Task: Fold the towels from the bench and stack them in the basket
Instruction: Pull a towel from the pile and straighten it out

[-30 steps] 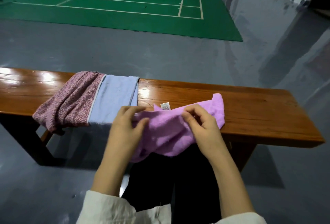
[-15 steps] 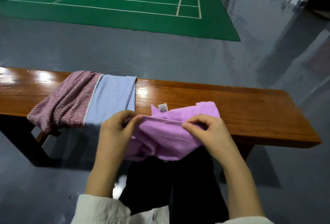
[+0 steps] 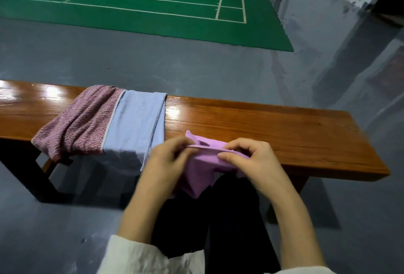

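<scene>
lilac towel (image 3: 200, 173) sits bunched between both hands, above the person's dark trousers (image 3: 231, 219) and beyond a pale sleeve (image 3: 135, 258). its lower part hangs off the near edge of the bench (image 3: 284, 129). the right hand (image 3: 251, 160) pinches the towel's top hem between curled fingers and thumb. the left hand (image 3: 168, 160) is blurred, but its thumb and fingers seem to pinch the same hem, close beside the right. a small corner of the towel pokes up just behind the hands, over the wood. further left on the bench, a blue towel (image 3: 135, 125) lies draped across the seat and over its near edge, touching a pink speckled towel (image 3: 80, 120) on its left. beyond the bench lies grey floor (image 3: 196, 61), then a green court (image 3: 153, 0) with white lines.
</scene>
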A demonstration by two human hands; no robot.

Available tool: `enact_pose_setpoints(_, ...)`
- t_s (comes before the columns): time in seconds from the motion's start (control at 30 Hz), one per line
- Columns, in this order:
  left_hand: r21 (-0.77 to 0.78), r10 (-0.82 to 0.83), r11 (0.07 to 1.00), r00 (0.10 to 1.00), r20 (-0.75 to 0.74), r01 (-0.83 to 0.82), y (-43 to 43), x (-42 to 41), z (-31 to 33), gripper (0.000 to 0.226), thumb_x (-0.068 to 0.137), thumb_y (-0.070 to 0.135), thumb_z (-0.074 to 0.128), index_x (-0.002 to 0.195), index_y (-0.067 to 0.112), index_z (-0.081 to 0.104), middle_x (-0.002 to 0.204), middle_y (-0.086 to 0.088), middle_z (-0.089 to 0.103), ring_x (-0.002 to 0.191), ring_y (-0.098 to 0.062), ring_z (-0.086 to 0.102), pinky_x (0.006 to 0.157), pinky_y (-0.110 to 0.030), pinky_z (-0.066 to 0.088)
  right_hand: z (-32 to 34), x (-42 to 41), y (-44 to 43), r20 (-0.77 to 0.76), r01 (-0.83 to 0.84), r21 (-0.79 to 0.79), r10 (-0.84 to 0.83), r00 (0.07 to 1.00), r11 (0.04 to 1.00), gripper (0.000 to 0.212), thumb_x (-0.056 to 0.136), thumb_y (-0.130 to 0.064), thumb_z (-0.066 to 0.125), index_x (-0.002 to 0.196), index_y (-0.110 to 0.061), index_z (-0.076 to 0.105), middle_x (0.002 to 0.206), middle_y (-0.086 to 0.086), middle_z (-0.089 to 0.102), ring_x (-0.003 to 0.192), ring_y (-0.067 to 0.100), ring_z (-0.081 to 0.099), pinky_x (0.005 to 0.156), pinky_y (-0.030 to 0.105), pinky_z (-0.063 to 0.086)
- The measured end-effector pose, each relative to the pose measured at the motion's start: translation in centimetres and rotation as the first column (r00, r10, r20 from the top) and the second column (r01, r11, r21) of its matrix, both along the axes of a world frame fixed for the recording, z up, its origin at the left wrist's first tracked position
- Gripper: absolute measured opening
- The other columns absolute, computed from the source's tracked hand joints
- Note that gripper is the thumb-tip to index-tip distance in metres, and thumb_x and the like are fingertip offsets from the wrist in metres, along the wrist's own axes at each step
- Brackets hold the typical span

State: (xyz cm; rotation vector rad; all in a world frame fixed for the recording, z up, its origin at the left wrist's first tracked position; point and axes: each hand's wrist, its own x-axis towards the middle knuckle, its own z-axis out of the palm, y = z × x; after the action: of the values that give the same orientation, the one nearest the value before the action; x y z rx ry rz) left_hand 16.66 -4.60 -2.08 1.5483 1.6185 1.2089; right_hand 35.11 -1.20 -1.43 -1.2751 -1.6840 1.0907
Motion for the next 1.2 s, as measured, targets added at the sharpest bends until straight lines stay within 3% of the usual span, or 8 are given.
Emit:
enact_pose_setpoints(0.2,-0.056,0.22,0.974,0.975,-0.026,-0.221,-0.3,-3.6,-1.1,0.02,0.084,0.011,0.068,0.078,0.03,0.068,0.075,0.01,0.069,0.068,0.0,0.061,0.061,-0.01,0.045,-0.2,1.3,-0.2,0.013,0.021,-0.05,-0.021,1.0,0.999,0.011,0.074,-0.013,0.079,0.068,-0.019,0.072,0.076,-0.004,0.071,0.076,0.005,0.061,0.078,0.028,0.047)
enact_pose_setpoints(0.3,-0.044,-0.001,0.999,0.999,0.041,0.003,-0.3,-1.2,-0.1,0.03,0.079,0.016,0.075,0.1,0.036,0.067,0.099,0.016,0.069,0.088,0.005,0.062,0.077,-0.005,0.042,0.2,-0.4,-0.3,-0.039,-0.027,-0.031,0.026,0.999,0.999,0.018,0.076,-0.012,0.077,0.066,-0.026,0.07,0.073,-0.011,0.069,0.074,0.0,0.059,0.075,0.019,0.045)
enact_pose_setpoints(0.4,0.015,-0.182,0.983,0.98,-0.087,0.183,-0.2,1.5,0.5,0.033,0.083,0.008,0.07,0.089,0.04,0.064,0.079,0.025,0.066,0.074,0.008,0.058,0.07,-0.007,0.04,0.5,-1.4,-0.5,-0.074,-0.083,-0.024,0.081,0.994,0.996,0.014,0.079,-0.013,0.075,0.07,-0.024,0.071,0.076,-0.006,0.07,0.077,0.004,0.061,0.075,0.021,0.045)
enact_pose_setpoints(0.63,-0.029,0.218,0.976,0.976,0.022,-0.217,-0.3,-2.3,-0.6,0.019,0.087,0.011,0.064,0.071,0.021,0.062,0.059,0.003,0.059,0.049,-0.001,0.049,0.049,-0.015,0.045,-0.2,1.8,0.0,0.047,0.013,-0.017,-0.013,0.999,1.0,0.009,0.075,-0.011,0.078,0.072,-0.016,0.071,0.08,0.001,0.065,0.079,0.015,0.06,0.078,0.032,0.047)
enact_pose_setpoints(0.73,0.01,0.288,0.958,0.956,-0.052,-0.288,-0.4,-3.0,-0.9,0.019,0.088,0.007,0.063,0.077,0.022,0.062,0.068,0.008,0.064,0.06,0.008,0.054,0.057,-0.007,0.039,-0.4,1.4,-0.1,-0.023,0.03,0.004,-0.03,0.999,1.0,0.018,0.076,-0.009,0.077,0.066,-0.022,0.068,0.077,-0.001,0.064,0.076,0.012,0.058,0.075,0.027,0.044)
enact_pose_setpoints(0.9,0.109,0.294,0.947,0.953,0.077,-0.301,-0.6,-0.7,0.1,0.033,0.093,0.004,0.05,0.112,0.03,0.044,0.1,0.013,0.057,0.064,-0.001,0.053,0.065,-0.021,0.043,-0.6,-1.3,-0.8,-0.246,0.142,-0.05,-0.15,0.958,0.989,0.011,0.082,-0.012,0.072,0.071,-0.009,0.069,0.066,-0.007,0.063,0.066,0.004,0.054,0.064,0.018,0.044)
enact_pose_setpoints(1.03,0.252,0.203,0.938,0.966,0.163,-0.239,-1.2,2.4,2.8,0.032,0.092,0.001,0.044,0.098,0.03,0.056,0.092,0.013,0.063,0.082,-0.004,0.06,0.073,-0.011,0.043,0.0,-3.2,-0.9,-0.329,0.141,-0.071,-0.156,0.931,0.988,0.015,0.08,-0.008,0.072,0.068,-0.014,0.069,0.061,-0.009,0.063,0.062,0.0,0.052,0.059,0.013,0.042)
enact_pose_setpoints(1.2,0.145,0.031,0.986,0.946,0.323,-0.082,-1.4,4.1,2.8,0.016,0.085,0.018,0.052,0.094,0.028,0.061,0.093,0.016,0.066,0.092,-0.001,0.062,0.08,-0.013,0.045,0.7,-3.7,-0.8,-0.454,0.105,-0.076,-0.128,0.882,0.992,0.009,0.084,-0.009,0.067,0.082,-0.014,0.074,0.079,0.002,0.072,0.077,0.008,0.062,0.07,0.018,0.048)
